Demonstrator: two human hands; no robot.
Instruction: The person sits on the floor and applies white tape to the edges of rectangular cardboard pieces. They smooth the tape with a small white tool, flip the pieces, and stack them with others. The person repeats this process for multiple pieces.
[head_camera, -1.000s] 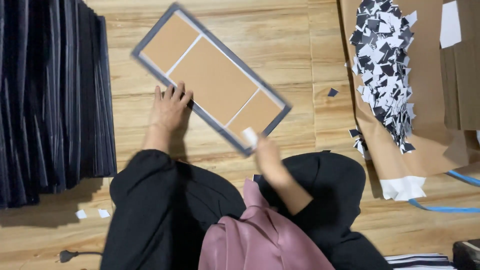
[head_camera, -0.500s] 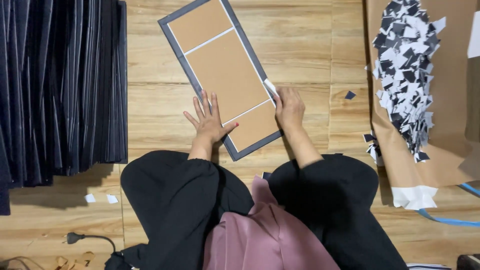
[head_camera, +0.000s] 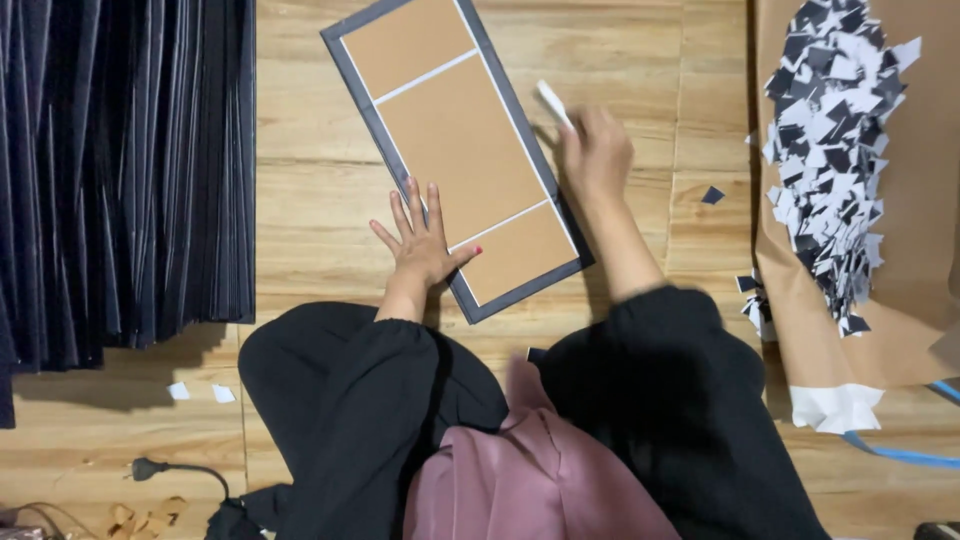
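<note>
While the person sits on the wooden floor (head_camera: 300, 200) with black sleeves and a pink garment nearest the camera, both hands work on a long board (head_camera: 455, 150) lying flat just ahead of the knees. The left hand (head_camera: 425, 240) rests palm down on the board's near end, fingers spread and holding nothing, pressing it in place. The right hand (head_camera: 597, 150) sits at the board's right edge, closed around a small white tool (head_camera: 553, 103) whose tip touches the dark border about halfway up.

The board shows three brown panels, parted by two thin pale lines and framed all round by a dark grey border. The border appears complete on every visible side; judged from this, the wrapping is largely done and the edge is being smoothed, with the far stretch of the right side apparently left.

To the left stands a dense stack of dark boards (head_camera: 120, 180). To the right, brown paper (head_camera: 900, 330) carries a heap of dark and white scraps (head_camera: 830, 160). A loose scrap (head_camera: 712, 195) lies between.
</note>
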